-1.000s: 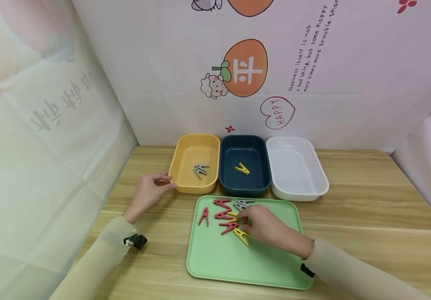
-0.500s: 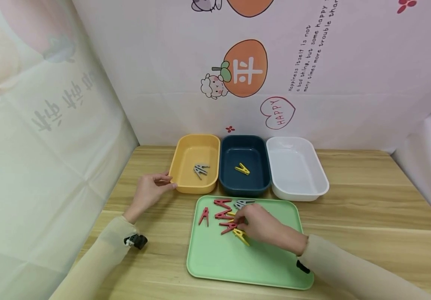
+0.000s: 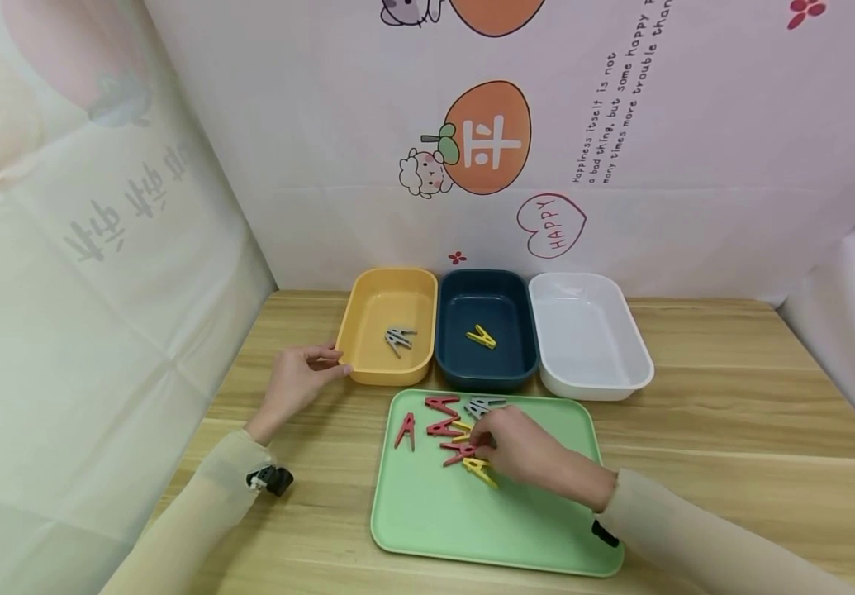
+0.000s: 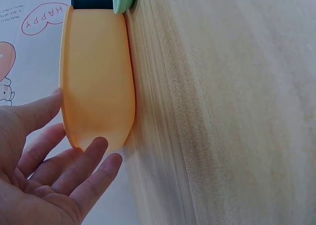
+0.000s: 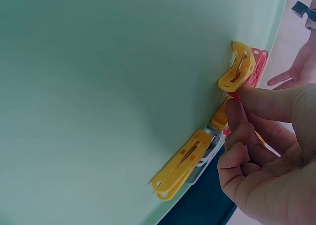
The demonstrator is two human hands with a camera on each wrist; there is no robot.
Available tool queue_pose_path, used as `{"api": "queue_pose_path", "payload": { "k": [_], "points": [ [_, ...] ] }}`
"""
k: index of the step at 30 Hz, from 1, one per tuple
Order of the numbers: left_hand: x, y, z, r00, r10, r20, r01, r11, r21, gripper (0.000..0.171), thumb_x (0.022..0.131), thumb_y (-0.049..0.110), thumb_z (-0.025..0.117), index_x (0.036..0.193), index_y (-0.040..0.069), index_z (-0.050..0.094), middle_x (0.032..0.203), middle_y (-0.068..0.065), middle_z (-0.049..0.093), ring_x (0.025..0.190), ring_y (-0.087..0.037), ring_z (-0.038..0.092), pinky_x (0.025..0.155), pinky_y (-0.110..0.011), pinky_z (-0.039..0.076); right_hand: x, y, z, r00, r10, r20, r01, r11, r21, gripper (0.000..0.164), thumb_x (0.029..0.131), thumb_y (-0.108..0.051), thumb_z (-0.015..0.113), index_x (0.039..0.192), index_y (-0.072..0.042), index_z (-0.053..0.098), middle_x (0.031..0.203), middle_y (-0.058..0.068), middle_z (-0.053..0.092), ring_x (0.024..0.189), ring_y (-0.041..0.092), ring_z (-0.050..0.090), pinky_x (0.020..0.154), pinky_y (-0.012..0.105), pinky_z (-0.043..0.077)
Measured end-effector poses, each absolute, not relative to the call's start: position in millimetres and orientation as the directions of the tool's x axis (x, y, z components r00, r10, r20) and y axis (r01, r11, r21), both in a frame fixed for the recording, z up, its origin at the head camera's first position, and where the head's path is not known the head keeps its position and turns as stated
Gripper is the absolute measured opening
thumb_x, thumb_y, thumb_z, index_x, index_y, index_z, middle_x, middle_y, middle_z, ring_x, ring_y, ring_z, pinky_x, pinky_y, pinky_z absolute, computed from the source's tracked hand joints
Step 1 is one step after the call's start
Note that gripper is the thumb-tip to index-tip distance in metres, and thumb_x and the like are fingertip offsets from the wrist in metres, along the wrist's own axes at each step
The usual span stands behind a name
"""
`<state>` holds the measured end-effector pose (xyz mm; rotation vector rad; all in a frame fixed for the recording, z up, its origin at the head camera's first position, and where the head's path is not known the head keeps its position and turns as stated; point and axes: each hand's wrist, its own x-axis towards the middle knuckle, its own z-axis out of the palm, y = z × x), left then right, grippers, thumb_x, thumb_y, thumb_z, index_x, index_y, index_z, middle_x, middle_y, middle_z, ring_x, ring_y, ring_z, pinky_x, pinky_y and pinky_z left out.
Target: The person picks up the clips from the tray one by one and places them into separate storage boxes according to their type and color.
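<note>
My right hand (image 3: 518,446) is over the green tray (image 3: 472,525), thumb and forefinger pinching a red clothespin (image 3: 457,453). In the right wrist view only a bit of red shows between the fingertips, close to a yellow clothespin (image 5: 238,67). More red clothespins (image 3: 406,431), another yellow clothespin (image 3: 461,429) partly covered, and grey clothespins (image 3: 481,405) lie around it. My left hand (image 3: 296,382) touches the near left corner of the yellow box (image 3: 390,378), thumb at the rim and fingers loosely extended along the outside.
A dark blue box (image 3: 485,382) with one yellow clothespin (image 3: 482,335) stands between the yellow box and a white box (image 3: 591,388). Grey clothespins (image 3: 400,337) lie in the yellow box. A printed cloth (image 3: 368,165) hangs behind the wooden table (image 3: 739,463).
My right hand first shifted slightly left to the red clothespin, then back a little right. That red clothespin has moved slightly right with the fingertips. My left hand stays at the yellow box.
</note>
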<state>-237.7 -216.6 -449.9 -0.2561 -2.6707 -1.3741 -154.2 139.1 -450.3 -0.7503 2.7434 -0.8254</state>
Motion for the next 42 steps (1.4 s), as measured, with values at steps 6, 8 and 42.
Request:
{"api": "queue_pose_path", "payload": {
  "k": [6, 8, 42],
  "points": [
    [-237.4, -216.6, -450.3, -0.978, 0.087, 0.19, 0.205, 0.569, 0.796, 0.03, 0.088, 0.015, 0.089, 0.11, -0.004, 0.08, 0.129, -0.018, 0.071, 0.105, -0.033, 0.075, 0.082, -0.041, 0.063, -148.3, 150.2, -449.3, -0.867, -0.498, -0.032, -0.403, 0.736, -0.543, 0.011, 0.089, 0.003, 0.081, 0.09, -0.008, 0.082, 0.08, -0.007, 0.069, 0.073, 0.009, 0.058, 0.065, 0.026, 0.054],
    [-236.9, -216.5, -450.1, -0.979, 0.084, 0.187, 0.202, 0.566, 0.799, 0.031, 0.088, 0.015, 0.089, 0.11, -0.004, 0.079, 0.129, -0.018, 0.071, 0.105, -0.033, 0.075, 0.082, -0.04, 0.063, -146.1, 155.0, -449.4, -0.868, -0.496, -0.023, -0.409, 0.74, -0.534, 0.011, 0.089, 0.003, 0.081, 0.089, -0.008, 0.082, 0.08, -0.008, 0.069, 0.072, 0.008, 0.057, 0.065, 0.026, 0.053],
    [-237.0, -217.2, -450.7, -0.977, 0.099, 0.188, 0.21, 0.573, 0.792, 0.031, 0.09, 0.016, 0.088, 0.112, -0.004, 0.079, 0.131, -0.019, 0.07, 0.105, -0.033, 0.075, 0.081, -0.039, 0.063, -127.7, 187.5, -453.1, -0.895, -0.443, -0.049, -0.341, 0.751, -0.565, 0.016, 0.083, 0.003, 0.086, 0.092, -0.01, 0.082, 0.085, -0.008, 0.072, 0.079, 0.008, 0.061, 0.069, 0.028, 0.054]
  ]
}}
